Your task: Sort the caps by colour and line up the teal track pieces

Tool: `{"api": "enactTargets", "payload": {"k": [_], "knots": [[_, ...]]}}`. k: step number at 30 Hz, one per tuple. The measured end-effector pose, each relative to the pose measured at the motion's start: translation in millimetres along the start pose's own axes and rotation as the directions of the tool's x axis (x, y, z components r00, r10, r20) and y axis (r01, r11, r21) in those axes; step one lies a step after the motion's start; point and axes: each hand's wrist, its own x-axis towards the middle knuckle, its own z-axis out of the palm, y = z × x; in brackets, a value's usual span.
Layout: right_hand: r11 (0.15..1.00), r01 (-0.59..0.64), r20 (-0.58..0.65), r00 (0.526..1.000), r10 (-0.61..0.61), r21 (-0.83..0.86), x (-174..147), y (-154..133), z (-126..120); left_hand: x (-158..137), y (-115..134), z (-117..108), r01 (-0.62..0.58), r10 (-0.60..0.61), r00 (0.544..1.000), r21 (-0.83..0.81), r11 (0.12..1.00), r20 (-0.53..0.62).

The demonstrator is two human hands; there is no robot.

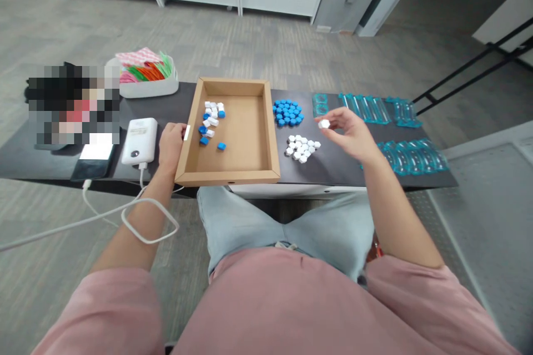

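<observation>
My right hand [347,132] pinches a white hexagonal piece [323,123] between thumb and fingertips, above the table's right half. Just left of it lies a cluster of white hexagonal pieces [300,147], with a pile of blue hexagonal pieces [287,112] behind. A shallow open cardboard box [245,133] stands left of the piles, with several white and blue pieces [211,111] scattered in its left part. My left hand [170,144] is closed at the box's left wall, its fingers curled against the rim. Something small and white [187,132] shows by those fingertips; its kind is unclear.
Clear teal plastic parts [366,108] lie in rows at the right of the dark table [333,172]. On the left are a white power bank [140,141] with a cable, a phone [95,158] and a white basket [150,87] of colourful items. A blurred patch covers the far left.
</observation>
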Motion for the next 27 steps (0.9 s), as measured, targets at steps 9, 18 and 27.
{"api": "enactTargets", "payload": {"k": [9, 18, 27], "knots": [[0.961, -0.096, -0.088, 0.993, 0.075, -0.261, -98, 61, 28, -1, 3, -3, 0.026, -0.026, 1.0, 0.063, 0.998, -0.008], [0.984, -0.063, -0.069, 0.996, 0.052, -0.166, -89, 55, 55, -4, 4, -2, 0.006, -0.005, 0.999, 0.042, 0.999, -0.033], [0.941, 0.294, 0.116, 0.954, -0.278, -0.17, -2, -25, 111, -7, 5, 0, -0.015, 0.014, 0.999, -0.034, 0.999, -0.036]]}}
